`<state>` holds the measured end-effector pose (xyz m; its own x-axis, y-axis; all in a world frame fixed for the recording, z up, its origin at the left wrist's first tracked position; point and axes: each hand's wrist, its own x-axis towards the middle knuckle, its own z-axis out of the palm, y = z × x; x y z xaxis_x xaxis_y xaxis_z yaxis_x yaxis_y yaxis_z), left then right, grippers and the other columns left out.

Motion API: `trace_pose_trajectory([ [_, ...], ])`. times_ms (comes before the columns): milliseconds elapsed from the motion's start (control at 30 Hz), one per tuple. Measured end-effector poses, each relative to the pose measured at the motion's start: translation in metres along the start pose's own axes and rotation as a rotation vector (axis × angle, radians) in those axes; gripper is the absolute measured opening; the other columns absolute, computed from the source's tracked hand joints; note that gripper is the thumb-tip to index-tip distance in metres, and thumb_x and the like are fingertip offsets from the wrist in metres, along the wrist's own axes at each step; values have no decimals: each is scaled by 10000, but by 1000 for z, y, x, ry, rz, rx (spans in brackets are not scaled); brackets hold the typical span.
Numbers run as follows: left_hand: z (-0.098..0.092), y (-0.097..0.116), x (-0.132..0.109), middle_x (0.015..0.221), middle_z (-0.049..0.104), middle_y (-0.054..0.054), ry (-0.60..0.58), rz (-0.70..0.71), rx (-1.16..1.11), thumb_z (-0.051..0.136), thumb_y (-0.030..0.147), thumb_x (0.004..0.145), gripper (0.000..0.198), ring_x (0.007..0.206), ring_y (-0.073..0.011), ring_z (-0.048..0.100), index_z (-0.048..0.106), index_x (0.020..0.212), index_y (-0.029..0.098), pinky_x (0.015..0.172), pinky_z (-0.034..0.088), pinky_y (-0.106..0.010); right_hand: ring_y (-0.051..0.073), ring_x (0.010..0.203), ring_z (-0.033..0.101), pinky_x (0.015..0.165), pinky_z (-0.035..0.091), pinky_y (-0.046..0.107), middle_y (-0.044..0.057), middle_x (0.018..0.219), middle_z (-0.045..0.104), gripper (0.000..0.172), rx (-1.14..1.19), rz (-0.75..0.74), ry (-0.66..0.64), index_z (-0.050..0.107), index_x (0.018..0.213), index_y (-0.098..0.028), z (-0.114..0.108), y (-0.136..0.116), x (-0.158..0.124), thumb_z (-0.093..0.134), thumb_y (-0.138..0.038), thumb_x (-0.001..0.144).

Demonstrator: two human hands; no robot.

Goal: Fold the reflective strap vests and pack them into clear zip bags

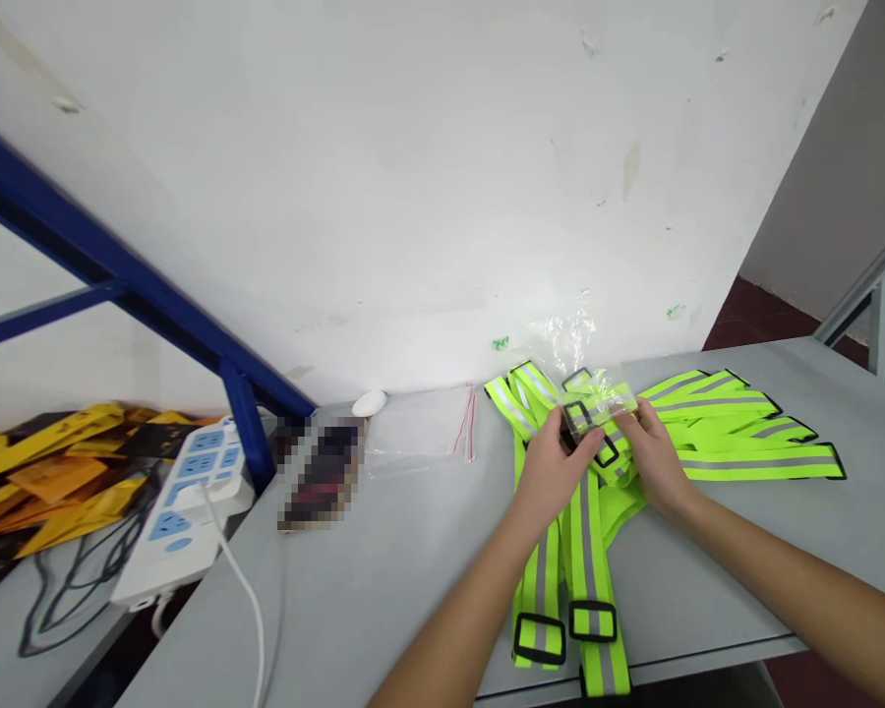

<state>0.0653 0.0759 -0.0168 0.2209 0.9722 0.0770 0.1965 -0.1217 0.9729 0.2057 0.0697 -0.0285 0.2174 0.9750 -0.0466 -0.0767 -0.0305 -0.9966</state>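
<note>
Nearest, neon reflective straps (586, 580) hang over the grey table (383, 590) edge. Above them, the left hand (550, 472) and right hand (653, 452) close their fingers on a clear plastic bag (597, 403) holding a folded strap. Beyond lie more straps (744, 433) and empty zip bags (424, 428).

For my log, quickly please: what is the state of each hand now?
Left hand: closed on the folded reflective strap with its clear plastic bag.
Right hand: closed on the same folded reflective strap, from the other side.
</note>
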Motion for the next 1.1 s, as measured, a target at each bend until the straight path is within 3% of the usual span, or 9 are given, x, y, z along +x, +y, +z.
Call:
trace_pose_trajectory([
  [100,3,10,-6,1210,624,-63,-93,0,-186,659,386,817,489,1081,-208,604,468,1246,250,904,482,-337,218,967,596,809,471,296,9,1029,640,319,16,-3,25,551,1075,-277,4,-1,-7,560,-497,844],
  [233,11,8,-6,1236,615,-64,-49,-1,-355,656,331,825,457,1135,-197,584,468,1230,235,959,465,-333,218,1009,575,863,456,308,10,1046,633,316,-62,-65,-28,540,1075,-276,1,-5,-9,572,-486,841],
  [333,8,3,0,1179,651,-62,5,-19,-421,638,319,829,379,1097,-199,607,521,1174,213,947,473,-336,221,1056,563,902,449,315,19,1090,633,369,-69,-98,-151,539,1111,-273,-8,-8,-2,609,-479,813],
  [467,-2,2,6,1126,679,-70,37,-79,-459,656,355,803,386,1031,-216,636,560,1139,191,867,508,-329,246,1017,612,838,499,341,39,1083,673,428,6,27,-334,592,1122,-257,-18,-15,12,528,-559,825],
  [567,-5,4,4,1091,685,-69,-37,-93,-400,659,356,804,374,976,-211,648,577,1128,188,822,517,-318,282,974,646,781,525,379,68,996,713,500,74,106,-333,660,1073,-228,-20,-21,16,433,-614,851],
  [667,0,4,0,1067,686,-62,-94,-91,-344,645,356,818,352,967,-206,645,600,1129,196,826,509,-313,286,966,659,792,532,388,64,1000,725,427,111,198,-314,678,1057,-232,-19,-23,14,551,-567,824],
  [833,6,-1,1,931,688,-47,42,-156,-326,624,448,818,357,849,-190,649,624,1061,187,723,510,-287,287,867,687,728,560,394,84,960,736,333,95,338,-269,674,929,-214,-16,-14,7,694,-492,748],
  [967,5,-4,5,772,633,-6,208,-186,-295,638,489,781,349,672,-141,590,611,925,173,613,473,-250,288,803,693,656,571,405,88,892,737,375,52,436,-222,669,928,-210,-11,-4,0,723,-510,710],
  [1100,6,-4,5,630,469,55,297,-133,-191,628,455,787,282,574,-95,461,538,780,188,534,381,-210,278,704,684,564,562,380,75,749,726,344,12,313,-190,690,867,-208,-9,-2,-5,743,-497,689],
])
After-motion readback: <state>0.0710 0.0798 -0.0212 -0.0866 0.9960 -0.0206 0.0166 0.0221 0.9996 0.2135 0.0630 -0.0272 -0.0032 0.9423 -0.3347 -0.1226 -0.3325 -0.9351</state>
